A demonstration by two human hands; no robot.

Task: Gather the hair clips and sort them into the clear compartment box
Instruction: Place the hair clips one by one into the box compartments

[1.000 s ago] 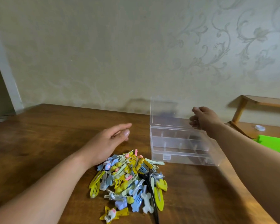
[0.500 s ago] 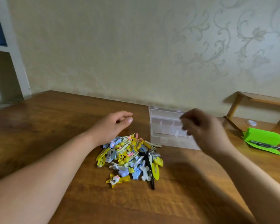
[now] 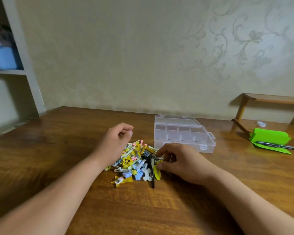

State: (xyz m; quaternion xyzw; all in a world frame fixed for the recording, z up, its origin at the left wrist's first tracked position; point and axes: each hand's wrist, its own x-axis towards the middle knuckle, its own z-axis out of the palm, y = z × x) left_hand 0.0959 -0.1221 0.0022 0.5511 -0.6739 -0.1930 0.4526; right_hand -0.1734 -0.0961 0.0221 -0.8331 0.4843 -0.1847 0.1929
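A pile of small hair clips (image 3: 136, 161) in yellow, blue, white and pink lies on the wooden table (image 3: 58, 150), with a long black clip (image 3: 151, 173) on its right side. The clear compartment box (image 3: 206, 149) stands just behind and to the right of the pile, its lid laid flat open toward the wall and its compartments showing nothing inside. My left hand (image 3: 115, 142) rests at the pile's back left with loosely curled fingers that hold nothing. My right hand (image 3: 182, 162) is at the pile's right edge, thumb and curled fingers pinching a clip there.
A folded green paper (image 3: 270, 139) with a pen (image 3: 278, 146) on it lies at the right, next to a small white cap (image 3: 261, 124) and a wooden stand (image 3: 268, 99). A white shelf (image 3: 20, 72) holding a blue bin stands at the left.
My right hand left the box lid, which now lies flat open, and came down to the right edge of the pile. My left hand curled its fingers and settled against the pile.
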